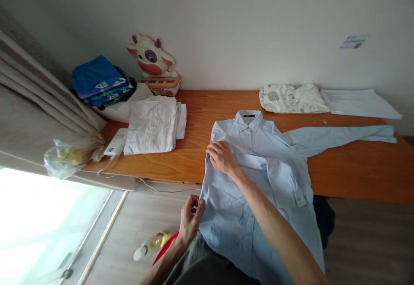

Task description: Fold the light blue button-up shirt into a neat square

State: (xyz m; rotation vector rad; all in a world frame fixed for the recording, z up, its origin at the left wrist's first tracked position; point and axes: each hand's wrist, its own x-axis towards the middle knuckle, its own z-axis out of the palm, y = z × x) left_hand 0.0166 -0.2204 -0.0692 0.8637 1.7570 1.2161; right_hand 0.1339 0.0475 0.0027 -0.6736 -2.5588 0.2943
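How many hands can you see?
2. The left hand is at the side edge of the light blue shirt, and the right hand is farther up the same edge, nearer the collar. No others show.

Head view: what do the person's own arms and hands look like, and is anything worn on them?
Left hand and right hand are ungloved, each with five-fingered human form. The left forearm and right forearm are slim, with no sleeve, watch, cable or marking visible. Rings are too small to tell.
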